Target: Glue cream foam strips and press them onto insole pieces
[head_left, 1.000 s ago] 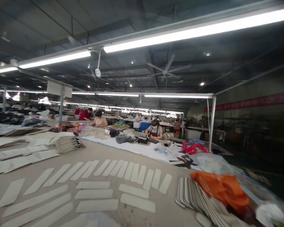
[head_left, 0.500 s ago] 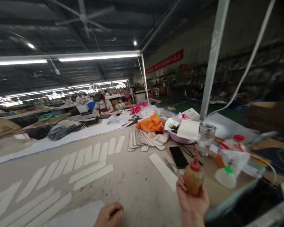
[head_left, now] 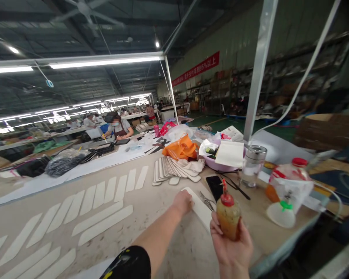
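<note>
My right hand (head_left: 232, 246) is wrapped round a squeeze bottle (head_left: 228, 217) with a red cap and amber contents, held upright near the table's right side. My left hand (head_left: 183, 201) reaches forward to the upper end of a long white strip (head_left: 202, 209); its fingers are curled at the strip's edge, and their tips are hidden. Scissors (head_left: 206, 200) lie just right of the strip, beside a black phone (head_left: 214, 188). A fanned stack of pale pieces (head_left: 174, 170) sits beyond my left hand. Rows of flat white pieces (head_left: 104, 192) cover the table's left part.
An orange bag (head_left: 180, 147), a purple basin (head_left: 221, 166) and a glass jar (head_left: 252, 166) stand behind. At the right are a red-capped jug (head_left: 291, 178), a green-topped dispenser (head_left: 282, 215) and a metal post (head_left: 260, 73). A person (head_left: 119, 128) sits across the table.
My left hand has moved forward and right from the table's front to the long strip's upper end. My right hand, still holding the bottle, has shifted slightly left in view.
</note>
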